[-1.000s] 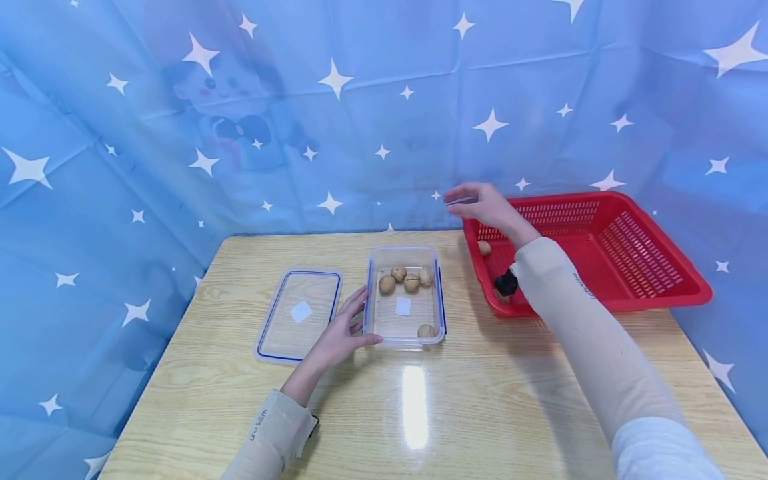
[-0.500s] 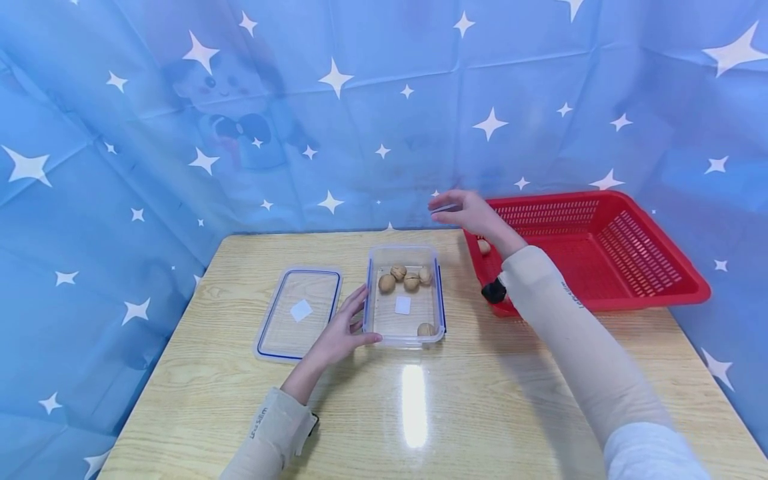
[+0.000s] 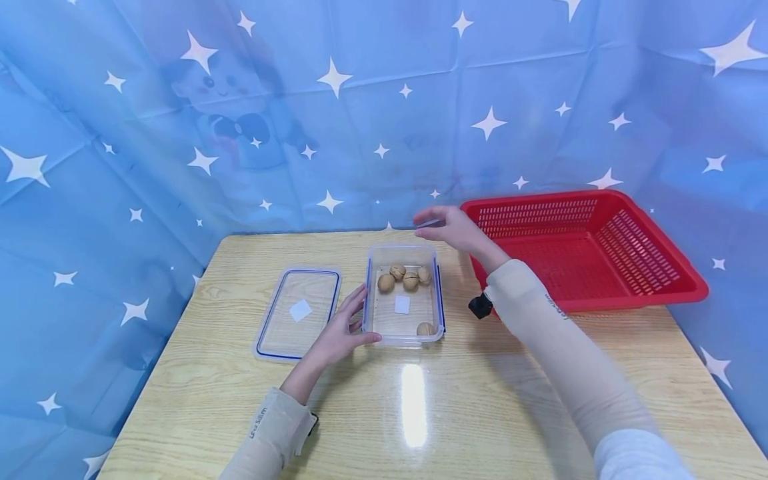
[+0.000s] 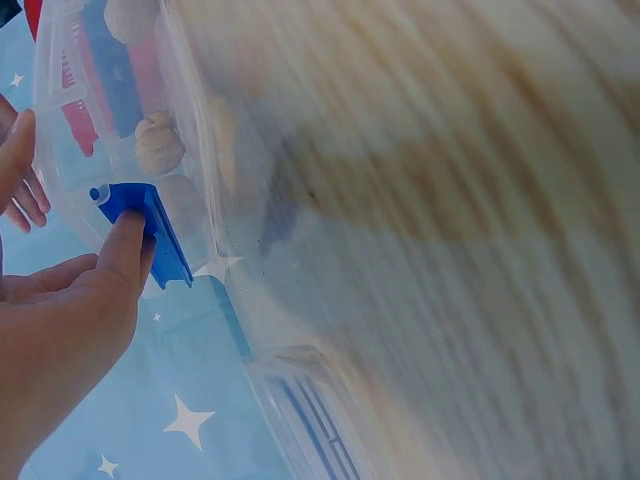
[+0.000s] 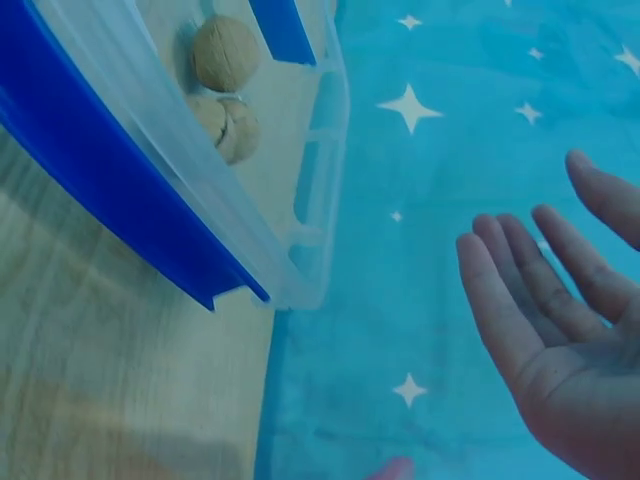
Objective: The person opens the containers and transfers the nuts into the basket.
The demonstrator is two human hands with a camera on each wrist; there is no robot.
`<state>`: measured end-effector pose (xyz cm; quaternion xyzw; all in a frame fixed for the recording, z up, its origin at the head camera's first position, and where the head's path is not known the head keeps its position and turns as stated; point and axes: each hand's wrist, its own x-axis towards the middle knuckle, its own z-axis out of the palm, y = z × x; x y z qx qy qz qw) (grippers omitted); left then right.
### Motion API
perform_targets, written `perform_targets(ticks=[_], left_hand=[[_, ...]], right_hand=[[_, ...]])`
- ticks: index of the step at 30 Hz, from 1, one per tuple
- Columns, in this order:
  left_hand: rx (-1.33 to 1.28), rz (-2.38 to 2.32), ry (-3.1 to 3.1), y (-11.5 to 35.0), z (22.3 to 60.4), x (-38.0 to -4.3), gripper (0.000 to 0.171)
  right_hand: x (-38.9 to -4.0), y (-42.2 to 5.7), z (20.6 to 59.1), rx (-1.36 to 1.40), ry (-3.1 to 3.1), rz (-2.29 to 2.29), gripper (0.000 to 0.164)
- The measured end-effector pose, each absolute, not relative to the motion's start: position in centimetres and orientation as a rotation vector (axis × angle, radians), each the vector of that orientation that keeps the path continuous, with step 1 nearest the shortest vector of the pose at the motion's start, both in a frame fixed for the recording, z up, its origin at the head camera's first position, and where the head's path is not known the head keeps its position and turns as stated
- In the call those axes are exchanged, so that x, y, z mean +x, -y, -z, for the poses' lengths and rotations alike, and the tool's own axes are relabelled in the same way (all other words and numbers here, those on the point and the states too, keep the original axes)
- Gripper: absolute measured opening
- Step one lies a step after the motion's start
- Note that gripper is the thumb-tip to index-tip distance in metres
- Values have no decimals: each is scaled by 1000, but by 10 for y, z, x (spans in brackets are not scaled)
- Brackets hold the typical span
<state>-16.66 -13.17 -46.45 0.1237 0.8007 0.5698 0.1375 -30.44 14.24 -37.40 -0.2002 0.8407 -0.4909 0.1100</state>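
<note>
Several walnuts (image 3: pixel 411 281) lie in a clear plastic food container (image 3: pixel 403 327); one sits apart near its front right corner. My left hand (image 3: pixel 337 341) rests against the container's left side, thumb at the front corner. In the left wrist view, its finger touches a blue side clip (image 4: pixel 150 225). My right hand (image 3: pixel 450 229) hovers past the container's far right corner, between it and the red basket (image 3: pixel 600 303). Its fingers are loosely bent, and the right wrist view shows the palm holding nothing. Walnuts (image 5: pixel 225 53) also show inside the container in that view.
A clear lid (image 3: pixel 299 340) with a blue seal lies flat left of the container. The red basket occupies the table's right rear, partly behind my right forearm. A blue star-printed curtain (image 3: pixel 360 133) hangs behind the wooden table (image 3: pixel 252 413).
My right hand has moved left and slightly down in the head view, from the basket's edge toward the container. My forearm now covers the walnut seen in the basket. My left hand stays put.
</note>
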Motion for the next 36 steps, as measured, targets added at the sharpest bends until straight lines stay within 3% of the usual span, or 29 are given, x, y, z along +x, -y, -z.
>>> perform_targets(ticks=[25, 36], left_hand=[[358, -1647, -2310, 133, 467, -168, 98], [375, -1646, -2315, 133, 469, -168, 97]], right_hand=[[-286, -108, 420, -596, -2422, 1345, 39], [-277, -96, 437, -595, -2360, 1327, 46]])
